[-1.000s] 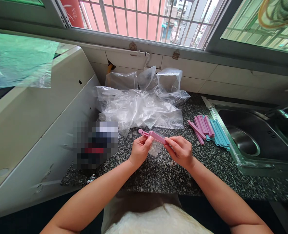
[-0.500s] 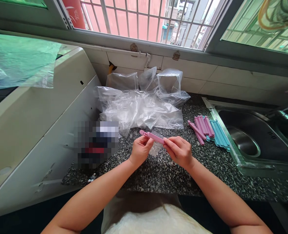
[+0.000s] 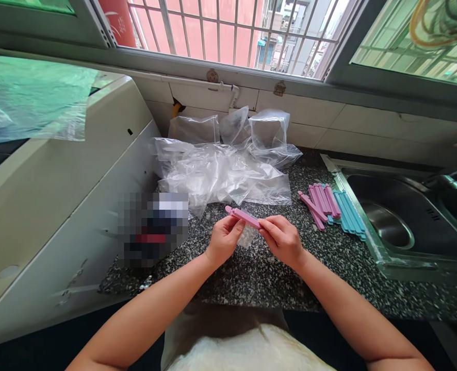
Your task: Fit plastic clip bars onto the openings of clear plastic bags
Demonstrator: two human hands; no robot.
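Observation:
Over the speckled counter (image 3: 228, 281), my left hand (image 3: 223, 240) grips the hinged end of a pink bag-sealing clip (image 3: 246, 217). My right hand (image 3: 282, 238) pinches the other end of that clip between thumb and fingers. A small clear plastic bag (image 3: 247, 236) hangs below the clip between my hands; whether the clip's two arms are fully pressed together I cannot tell. To the right lie several pink clips (image 3: 323, 200) in a loose pile, beside several blue clips (image 3: 348, 212).
Crumpled clear plastic bags (image 3: 224, 170) spread behind my hands, against the tiled wall. A metal sink (image 3: 406, 206) is set into the counter at right. A pixelated object (image 3: 154, 229) stands at left, next to a pale appliance side (image 3: 97, 206).
Both hands keep their hold on the pink clip. My right hand has shifted very slightly left, and the clip's far-left end has moved a little right.

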